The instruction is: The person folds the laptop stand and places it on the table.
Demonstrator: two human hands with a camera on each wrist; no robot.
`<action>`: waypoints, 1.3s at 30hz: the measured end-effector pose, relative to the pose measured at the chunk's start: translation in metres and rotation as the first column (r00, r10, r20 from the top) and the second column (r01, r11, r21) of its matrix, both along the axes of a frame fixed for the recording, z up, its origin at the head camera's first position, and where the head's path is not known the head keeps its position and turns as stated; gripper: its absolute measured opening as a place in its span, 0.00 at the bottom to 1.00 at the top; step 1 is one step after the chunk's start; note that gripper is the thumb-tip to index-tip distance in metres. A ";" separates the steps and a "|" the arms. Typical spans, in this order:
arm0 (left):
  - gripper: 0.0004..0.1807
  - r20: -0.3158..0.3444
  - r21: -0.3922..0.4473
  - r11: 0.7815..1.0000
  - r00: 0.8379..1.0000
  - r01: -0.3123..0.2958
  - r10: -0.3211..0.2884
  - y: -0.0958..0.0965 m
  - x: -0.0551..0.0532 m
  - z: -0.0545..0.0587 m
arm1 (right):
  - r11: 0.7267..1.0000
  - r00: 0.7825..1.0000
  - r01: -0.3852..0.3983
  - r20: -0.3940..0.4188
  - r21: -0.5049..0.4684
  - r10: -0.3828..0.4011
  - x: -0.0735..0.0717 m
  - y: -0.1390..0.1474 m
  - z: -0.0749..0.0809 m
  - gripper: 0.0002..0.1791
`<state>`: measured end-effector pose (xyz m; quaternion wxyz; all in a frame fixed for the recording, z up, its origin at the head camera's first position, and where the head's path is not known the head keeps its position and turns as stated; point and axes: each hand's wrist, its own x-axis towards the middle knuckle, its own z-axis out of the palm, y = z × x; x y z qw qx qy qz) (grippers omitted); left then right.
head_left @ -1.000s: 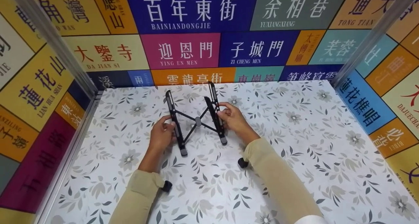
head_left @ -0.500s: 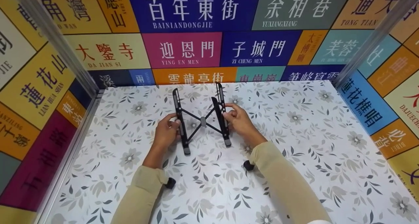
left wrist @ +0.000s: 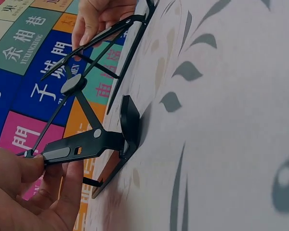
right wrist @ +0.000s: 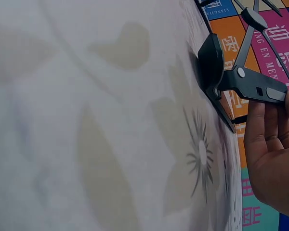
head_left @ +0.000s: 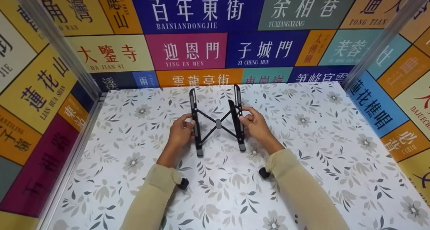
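Pinching, with left hand [head_left: 181, 132] and right hand [head_left: 258, 125], the side rails [head_left: 197, 132] of a black folding stand [head_left: 218, 123] between thumb and fingers. Placed on the worktop [head_left: 221, 196] near its far edge, well apart from both side edges, with most room at the near side. Printed on the wall panels [head_left: 186, 50]: BAINIANDONGJIE, YING EN MEN, ZI CHENG MEN. Shifted rightward, stand and hands alike, since half a second ago.
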<state>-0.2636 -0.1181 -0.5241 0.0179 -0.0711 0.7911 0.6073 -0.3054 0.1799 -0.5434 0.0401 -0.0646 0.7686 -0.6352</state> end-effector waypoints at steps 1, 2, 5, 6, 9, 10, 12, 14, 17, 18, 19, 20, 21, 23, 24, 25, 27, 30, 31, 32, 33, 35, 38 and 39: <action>0.18 -0.010 -0.013 1.000 1.000 0.005 -0.005 0.003 -0.001 0.000 | 1.000 1.000 0.003 0.001 -0.005 -0.003 0.000 0.003 0.000 0.21; 0.18 -0.019 -0.023 1.000 1.000 0.010 -0.010 0.005 -0.002 0.000 | 1.000 1.000 0.007 0.001 -0.006 -0.007 0.001 0.006 0.000 0.21; 0.17 -0.036 -0.048 0.999 0.999 0.022 -0.023 0.012 -0.004 0.000 | 1.000 0.999 0.015 0.032 -0.027 -0.014 0.002 0.013 0.001 0.22; 0.17 -0.040 -0.050 0.998 0.999 0.026 -0.028 0.014 -0.005 0.000 | 0.999 0.999 0.017 0.049 -0.037 -0.016 0.002 0.016 0.002 0.23; 0.17 -0.055 -0.053 0.998 0.998 0.036 -0.039 0.020 -0.007 0.001 | 0.998 0.996 0.027 0.086 -0.059 -0.022 0.004 0.021 0.004 0.24; 0.17 -0.058 -0.051 0.998 0.997 0.040 -0.043 0.022 -0.008 0.001 | 0.998 0.995 0.030 0.092 -0.060 -0.025 0.004 0.022 0.005 0.24; 0.17 -0.060 -0.043 0.998 0.997 0.041 -0.044 0.026 -0.008 0.003 | 0.996 0.996 0.038 0.080 -0.074 -0.032 0.005 0.025 0.005 0.23; 0.18 -0.053 -0.033 0.999 0.998 0.042 -0.044 0.029 -0.009 0.003 | 0.996 0.997 0.047 0.071 -0.075 -0.042 0.007 0.027 0.005 0.23; 0.17 -0.044 -0.027 0.998 0.998 0.048 -0.049 0.034 -0.011 0.002 | 0.996 0.996 0.066 0.068 -0.068 -0.061 0.009 0.032 0.005 0.22; 0.17 -0.043 -0.025 0.998 0.998 0.053 -0.054 0.036 -0.011 0.002 | 0.996 0.995 0.070 0.079 -0.061 -0.065 0.009 0.034 0.005 0.22; 0.17 -0.046 -0.025 0.998 0.997 0.058 -0.059 0.037 -0.012 0.001 | 0.996 0.994 0.074 0.088 -0.056 -0.068 0.010 0.036 0.006 0.22; 0.17 -0.048 -0.023 0.998 0.997 0.065 -0.066 0.039 -0.013 0.001 | 0.996 0.993 0.079 0.095 -0.050 -0.074 0.011 0.037 0.006 0.22; 0.17 -0.051 -0.023 0.997 0.996 0.070 -0.071 0.040 -0.013 0.001 | 0.995 0.992 0.083 0.101 -0.050 -0.078 0.011 0.039 0.006 0.22; 0.17 -0.055 -0.025 0.997 0.995 0.077 -0.078 0.043 -0.013 0.000 | 0.995 0.991 0.088 0.106 -0.044 -0.083 0.013 0.042 0.007 0.22; 0.17 -0.058 -0.026 0.997 0.995 0.079 -0.080 0.044 -0.013 0.000 | 0.995 0.991 0.093 0.104 -0.042 -0.088 0.013 0.043 0.006 0.22; 0.17 -0.062 -0.030 0.996 0.995 0.079 -0.081 0.045 -0.013 0.000 | 0.995 0.991 0.094 0.098 -0.042 -0.090 0.013 0.044 0.006 0.22; 0.18 -0.072 -0.048 0.996 0.994 0.075 -0.078 0.047 -0.012 -0.001 | 0.995 0.992 0.095 0.091 -0.040 -0.091 0.014 0.045 0.005 0.22; 0.18 -0.102 -0.085 0.995 0.993 0.059 -0.067 0.047 -0.011 0.000 | 0.996 0.995 0.086 0.054 -0.032 -0.084 0.014 0.046 0.003 0.22; 0.18 -0.111 -0.095 0.994 0.992 0.055 -0.065 0.047 -0.011 0.000 | 0.996 0.996 0.082 0.047 -0.035 -0.080 0.014 0.046 0.003 0.22; 0.18 -0.117 -0.101 0.993 0.991 0.054 -0.066 0.046 -0.010 0.001 | 0.997 0.996 0.078 0.040 -0.030 -0.077 0.014 0.046 0.002 0.22; 0.19 -0.120 -0.097 0.994 0.991 0.056 -0.068 0.046 -0.010 0.001 | 0.996 0.996 0.078 0.034 -0.033 -0.077 0.014 0.046 0.002 0.22; 0.21 -0.118 -0.071 0.995 0.990 0.070 -0.078 0.046 -0.009 0.001 | 0.996 0.996 0.083 0.025 -0.034 -0.082 0.014 0.047 0.001 0.22; 0.23 -0.103 -0.008 0.996 0.991 0.090 -0.090 0.046 -0.008 0.000 | 0.996 0.996 0.086 0.021 -0.023 -0.085 0.014 0.048 0.001 0.22; 0.24 -0.097 0.013 0.995 0.991 0.095 -0.093 0.045 -0.007 -0.001 | 0.996 0.996 0.087 0.019 -0.020 -0.086 0.014 0.048 0.001 0.22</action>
